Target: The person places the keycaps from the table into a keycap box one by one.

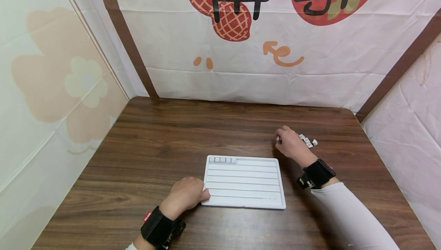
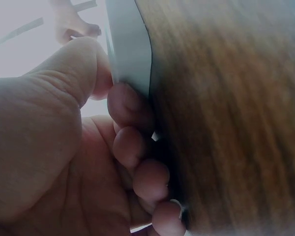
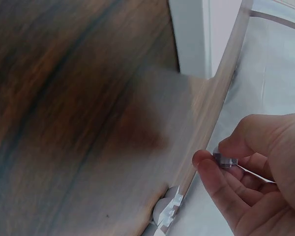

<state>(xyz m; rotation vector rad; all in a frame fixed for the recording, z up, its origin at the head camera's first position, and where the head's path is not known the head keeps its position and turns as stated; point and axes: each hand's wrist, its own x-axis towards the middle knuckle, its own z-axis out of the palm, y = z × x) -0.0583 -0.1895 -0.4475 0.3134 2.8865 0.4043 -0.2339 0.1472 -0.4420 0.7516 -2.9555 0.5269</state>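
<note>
A white ridged board (image 1: 244, 183) lies on the table, with a short row of small white keycaps (image 1: 222, 160) in its top left corner. My left hand (image 1: 186, 194) grips the board's left edge near the front corner, thumb on top and fingers curled against the side. Beyond the board's far right corner, my right hand (image 1: 291, 144) pinches a single keycap (image 3: 225, 160) between thumb and fingertips. Several loose keycaps (image 1: 307, 141) lie on the table just right of that hand, partly hidden by it in the head view.
The dark wooden table (image 1: 165, 139) reaches back to a printed white cloth (image 1: 241, 81) hanging behind it. Similar cloth hangs at the left (image 1: 51, 100) and right (image 1: 410, 120) sides.
</note>
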